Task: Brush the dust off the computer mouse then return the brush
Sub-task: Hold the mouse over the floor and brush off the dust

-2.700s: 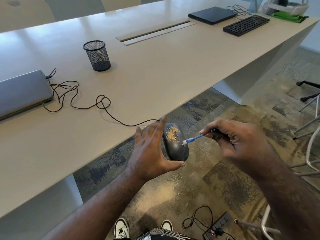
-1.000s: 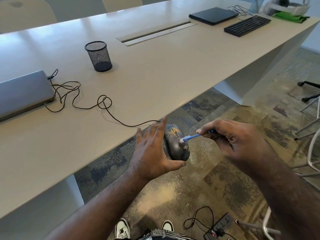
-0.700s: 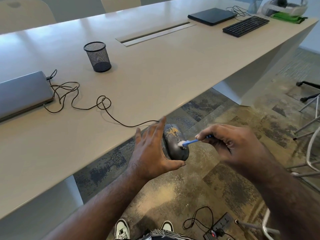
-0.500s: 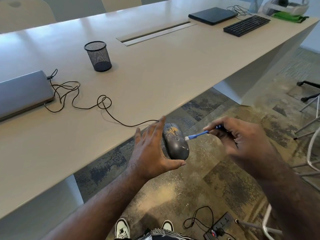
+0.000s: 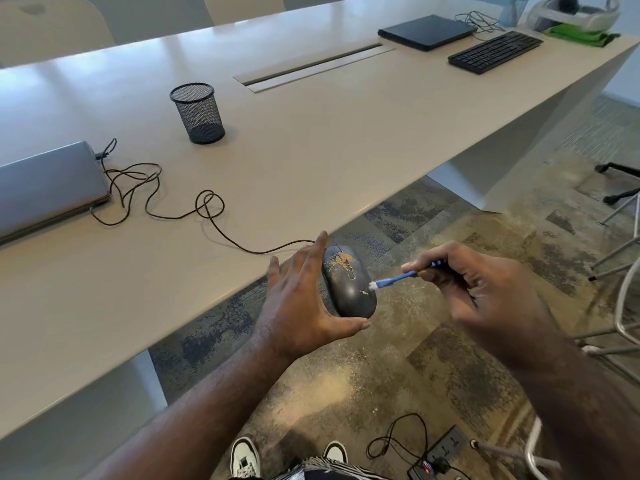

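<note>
A dark grey computer mouse [image 5: 348, 285] with yellowish dust near its wheel is held off the table's front edge, over the floor. My left hand [image 5: 301, 303] grips it from the left side, thumb under its lower end. My right hand [image 5: 481, 289] pinches a small blue brush [image 5: 398, 278] whose white bristles touch the mouse's right flank. The mouse cable [image 5: 180, 206] trails in loops across the beige table [image 5: 311, 143].
A black mesh cup [image 5: 198, 113] stands mid-table, a closed silver laptop [image 5: 41, 188] at the left, a black laptop [image 5: 427, 31] and keyboard [image 5: 495, 51] at the far right. Dust lies on the carpet [image 5: 332, 375]; a power strip [image 5: 436, 459] and chair legs [image 5: 616, 258] are to the right.
The brush has stroked back and forth over the mouse; much of the dust patch is gone and the bristles now sit at the right flank. My left hand has held still.
</note>
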The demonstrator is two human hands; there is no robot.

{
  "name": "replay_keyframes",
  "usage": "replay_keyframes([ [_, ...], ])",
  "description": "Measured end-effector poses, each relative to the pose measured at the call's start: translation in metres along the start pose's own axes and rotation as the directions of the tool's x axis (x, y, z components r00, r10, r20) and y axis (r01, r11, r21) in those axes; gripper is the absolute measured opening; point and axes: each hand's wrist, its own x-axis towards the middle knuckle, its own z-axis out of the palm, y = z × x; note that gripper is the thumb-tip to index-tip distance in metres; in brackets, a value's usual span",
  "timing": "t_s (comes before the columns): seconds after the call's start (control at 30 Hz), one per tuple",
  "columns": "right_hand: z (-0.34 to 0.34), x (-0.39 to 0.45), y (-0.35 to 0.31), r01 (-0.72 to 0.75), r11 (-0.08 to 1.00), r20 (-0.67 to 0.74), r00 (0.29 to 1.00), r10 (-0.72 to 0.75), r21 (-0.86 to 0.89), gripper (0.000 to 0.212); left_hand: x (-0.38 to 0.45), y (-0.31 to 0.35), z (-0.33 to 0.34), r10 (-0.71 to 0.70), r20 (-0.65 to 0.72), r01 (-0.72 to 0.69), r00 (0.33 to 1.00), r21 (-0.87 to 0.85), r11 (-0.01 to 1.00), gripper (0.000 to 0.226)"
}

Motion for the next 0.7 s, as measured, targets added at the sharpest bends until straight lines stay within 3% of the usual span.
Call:
replay_keyframes([
  [0.1,0.003,0.001,-0.003,0.045,0.999,-0.005,0.999,-0.045,0.025,0.02,0.0,0.001,0.002,0.008,0.004,-0.008,1.0,0.0,1.0,0.137],
  [0.3,0.002,-0.002,0.002,0.022,1.0,0.129,0.991,-0.024,0.012,0.017,0.001,0.0,0.001,-0.003,0.001,0.003,1.0,-0.005,1.0,0.137],
  [0.53,-0.002,-0.001,-0.002,0.009,0.998,0.01,1.0,-0.009,0.054,0.018,0.0,0.0,0.003,0.001,0.004,-0.001,1.0,-0.012,1.0,0.137],
  [0.7,0.001,-0.001,0.002,0.017,1.0,0.058,0.998,-0.017,-0.006,0.02,0.0,0.0,0.001,0.005,0.001,-0.005,1.0,-0.018,1.0,0.137],
])
